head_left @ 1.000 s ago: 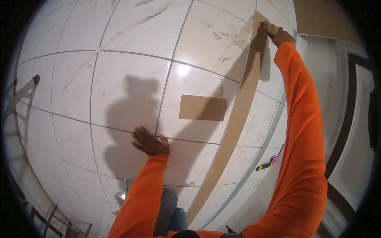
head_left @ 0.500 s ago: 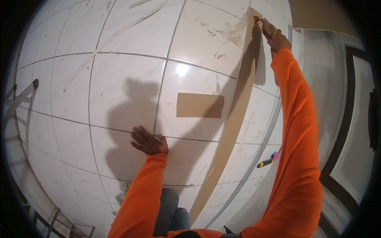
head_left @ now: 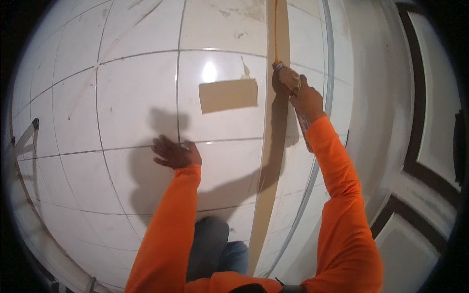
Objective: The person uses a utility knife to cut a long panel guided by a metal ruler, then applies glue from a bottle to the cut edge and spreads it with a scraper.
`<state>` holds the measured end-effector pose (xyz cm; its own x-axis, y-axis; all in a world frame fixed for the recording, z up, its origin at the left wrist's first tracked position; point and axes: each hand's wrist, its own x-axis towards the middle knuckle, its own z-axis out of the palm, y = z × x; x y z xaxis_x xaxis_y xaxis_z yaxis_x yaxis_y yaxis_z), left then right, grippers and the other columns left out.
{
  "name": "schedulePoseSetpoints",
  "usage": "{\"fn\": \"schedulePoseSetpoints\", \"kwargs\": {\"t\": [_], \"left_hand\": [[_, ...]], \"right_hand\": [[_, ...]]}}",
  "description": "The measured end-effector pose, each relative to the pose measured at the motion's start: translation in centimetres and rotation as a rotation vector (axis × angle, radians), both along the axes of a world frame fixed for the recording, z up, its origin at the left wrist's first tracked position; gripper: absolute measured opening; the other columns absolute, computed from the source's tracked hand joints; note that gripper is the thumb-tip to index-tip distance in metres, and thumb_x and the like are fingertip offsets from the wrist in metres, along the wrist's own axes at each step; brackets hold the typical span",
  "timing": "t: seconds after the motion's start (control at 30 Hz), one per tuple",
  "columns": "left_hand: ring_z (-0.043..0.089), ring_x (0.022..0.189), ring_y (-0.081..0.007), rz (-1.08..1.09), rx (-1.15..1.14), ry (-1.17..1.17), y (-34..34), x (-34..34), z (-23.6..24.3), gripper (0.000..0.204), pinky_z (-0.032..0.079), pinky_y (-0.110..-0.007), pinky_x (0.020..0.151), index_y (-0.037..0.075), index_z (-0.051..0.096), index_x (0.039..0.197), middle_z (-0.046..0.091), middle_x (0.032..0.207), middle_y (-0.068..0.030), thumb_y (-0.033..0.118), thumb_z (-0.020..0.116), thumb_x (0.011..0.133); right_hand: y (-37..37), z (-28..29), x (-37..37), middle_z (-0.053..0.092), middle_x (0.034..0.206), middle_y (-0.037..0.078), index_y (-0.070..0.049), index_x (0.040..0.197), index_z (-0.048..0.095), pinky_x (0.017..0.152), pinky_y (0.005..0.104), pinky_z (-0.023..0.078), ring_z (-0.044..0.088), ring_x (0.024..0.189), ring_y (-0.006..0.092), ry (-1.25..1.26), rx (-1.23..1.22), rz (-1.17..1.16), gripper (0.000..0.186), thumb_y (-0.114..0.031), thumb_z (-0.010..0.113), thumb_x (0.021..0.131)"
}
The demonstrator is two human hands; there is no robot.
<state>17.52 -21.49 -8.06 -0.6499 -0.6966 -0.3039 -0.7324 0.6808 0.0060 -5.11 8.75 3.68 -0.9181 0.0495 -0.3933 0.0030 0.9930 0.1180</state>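
I face a white tiled wall (head_left: 137,93) with a tall tan vertical strip (head_left: 270,185) running down it. My right hand (head_left: 307,101) is shut on a small pale tool (head_left: 287,77) whose tip is pressed on the strip. A thin orange line (head_left: 276,29) runs up the strip above the tool. My left hand (head_left: 176,154) lies flat on the tiles with its fingers spread, well left of the strip and holding nothing. A tan rectangular patch (head_left: 228,95) sits on the wall between the two hands, a little higher than my left hand.
A pale corner trim (head_left: 326,53) edges the tiled wall on the right. Beyond it is a white panel with a dark frame (head_left: 430,146). A metal ladder rail (head_left: 24,141) shows at the far left. My knee in jeans (head_left: 215,244) is at the bottom.
My right hand has come down along the tan strip with the tool, and an orange line now shows above it. My left hand stays flat on the tiles.
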Motion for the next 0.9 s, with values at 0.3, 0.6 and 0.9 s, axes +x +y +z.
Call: {"fn": "schedulePoseSetpoints", "kwargs": {"t": [0.3, 0.6, 0.9], "left_hand": [[0.01, 0.143, -0.0376, -0.002, -0.111, 0.147, 1.1, 0.9, -0.3, 0.081, 0.008, -0.061, 0.111, 0.003, 0.015, 0.148, 0.012, 0.155, -0.0186, 0.046, 0.043, 0.086], [0.013, 0.143, -0.0377, -0.01, -0.203, 0.294, 1.3, 1.3, -3.6, 0.082, 0.009, -0.061, 0.111, 0.005, 0.018, 0.149, 0.014, 0.155, -0.0172, 0.047, 0.039, 0.082], [0.009, 0.143, -0.0415, 0.04, -0.124, 0.552, 0.7, 1.2, -6.7, 0.084, 0.009, -0.064, 0.109, 0.005, 0.019, 0.149, 0.016, 0.154, -0.0222, 0.053, 0.037, 0.082]], "right_hand": [[2.2, 1.4, 24.7, 0.066, 0.077, 0.018, 0.003, 0.135, 0.033, 0.063, 0.0434, 0.052, 0.066, 0.071, 0.0351, -0.088, -0.045, -0.058, 0.076, -0.016, 0.066, 0.07], [1.8, 2.0, 47.2, 0.066, 0.075, 0.018, -0.002, 0.132, 0.035, 0.059, 0.0438, 0.052, 0.066, 0.068, 0.0349, -0.119, -0.065, -0.398, 0.069, -0.02, 0.066, 0.072], [2.8, 3.3, 64.8, 0.066, 0.08, 0.019, 0.0, 0.134, 0.033, 0.062, 0.0443, 0.052, 0.066, 0.071, 0.0349, -0.194, -0.119, -0.679, 0.073, -0.02, 0.067, 0.073]]}}
